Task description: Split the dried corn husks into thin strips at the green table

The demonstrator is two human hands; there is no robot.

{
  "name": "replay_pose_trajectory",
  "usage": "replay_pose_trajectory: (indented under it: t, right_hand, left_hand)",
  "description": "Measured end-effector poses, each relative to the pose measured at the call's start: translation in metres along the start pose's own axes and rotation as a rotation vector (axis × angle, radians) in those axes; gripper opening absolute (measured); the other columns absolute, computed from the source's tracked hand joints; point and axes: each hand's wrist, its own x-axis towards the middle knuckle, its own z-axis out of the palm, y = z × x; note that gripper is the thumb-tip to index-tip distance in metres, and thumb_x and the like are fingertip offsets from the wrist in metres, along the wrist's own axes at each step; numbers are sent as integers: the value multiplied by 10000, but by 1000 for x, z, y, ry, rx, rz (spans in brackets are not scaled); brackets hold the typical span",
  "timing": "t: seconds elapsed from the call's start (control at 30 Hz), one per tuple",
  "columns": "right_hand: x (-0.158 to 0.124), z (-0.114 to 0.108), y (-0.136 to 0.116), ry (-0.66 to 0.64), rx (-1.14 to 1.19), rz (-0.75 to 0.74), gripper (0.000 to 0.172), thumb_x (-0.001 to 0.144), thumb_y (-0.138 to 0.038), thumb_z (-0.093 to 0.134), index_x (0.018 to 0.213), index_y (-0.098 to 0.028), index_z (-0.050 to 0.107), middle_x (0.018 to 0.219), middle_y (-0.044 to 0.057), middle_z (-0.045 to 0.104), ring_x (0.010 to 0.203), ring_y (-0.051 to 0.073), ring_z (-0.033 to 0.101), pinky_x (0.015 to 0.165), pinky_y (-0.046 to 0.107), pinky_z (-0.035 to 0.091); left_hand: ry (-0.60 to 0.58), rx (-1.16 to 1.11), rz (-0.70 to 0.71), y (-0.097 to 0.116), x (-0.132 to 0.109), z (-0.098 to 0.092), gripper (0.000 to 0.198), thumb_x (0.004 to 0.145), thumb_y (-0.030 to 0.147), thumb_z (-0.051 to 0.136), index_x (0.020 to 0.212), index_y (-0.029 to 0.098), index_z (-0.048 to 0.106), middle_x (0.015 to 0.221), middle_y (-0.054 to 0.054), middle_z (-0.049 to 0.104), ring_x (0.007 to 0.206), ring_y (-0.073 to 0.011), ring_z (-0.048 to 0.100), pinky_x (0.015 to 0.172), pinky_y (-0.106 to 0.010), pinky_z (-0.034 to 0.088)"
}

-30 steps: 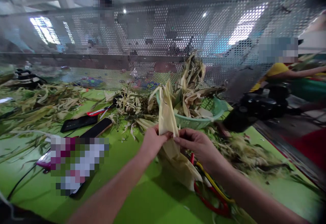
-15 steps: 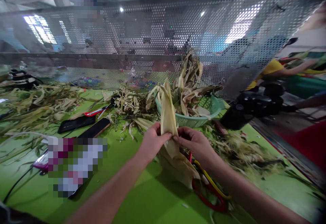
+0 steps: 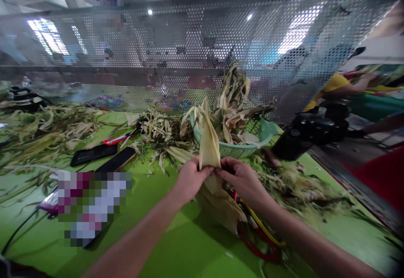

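Both of my hands pinch a pale yellow corn husk [image 3: 209, 147] that stands upright over the green table [image 3: 176, 244]. My left hand [image 3: 189, 177] grips its left edge with closed fingers. My right hand [image 3: 241, 179] grips the right edge, thumb and fingers pressed together. The husk's wider lower part [image 3: 221, 208] hangs down between my wrists. Just behind stands a light green plastic basket [image 3: 243, 148] heaped with dry husks.
Red and yellow scissors [image 3: 259, 238] lie under my right forearm. Loose husks cover the table's left and right sides. Black flat objects [image 3: 104, 158] and red-handled scissors [image 3: 121, 137] lie at left. A perforated metal screen [image 3: 189, 50] walls the back. A person in yellow [image 3: 339, 85] works at right.
My hands and the husk have dropped slightly toward the table; the grip stays the same. The view shifted a little.
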Motion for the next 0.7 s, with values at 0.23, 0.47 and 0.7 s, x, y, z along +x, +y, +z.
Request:
replay_pose_trajectory:
  t: [0.23, 0.47, 0.7]
  right_hand:
    - [-1, -1, 4, 40, -307, -111, 103, 787, -280, 543, 796, -191, 595, 681, -10, 588, 625, 154, 516, 577, 257, 373]
    - [3, -4, 3, 74, -130, -76, 152, 765, -329, 551, 699, -193, 535, 606, -31, 484, 564, 128, 438, 535, 247, 354]
    - [18, -55, -20, 391, 42, -55, 222, 685, -380, 694, 718, -191, 582, 585, -32, 497, 519, 105, 423, 486, 245, 343]
  left_hand:
    - [2, 105, 36, 4, -4, -1, 270, 772, 323, 635, 976, 150, 670, 885, -81, 694, 797, -208, 606, 704, -271, 457]
    - [-93, -27, 64, 20, -14, 6, 238, 782, 335, 642, 944, 164, 675, 873, -53, 687, 797, -175, 596, 728, -257, 458]
    - [391, -560, 158, 53, 2, -64, 219, 656, 272, 765, 812, 180, 642, 774, -9, 657, 680, -111, 584, 657, -225, 470]
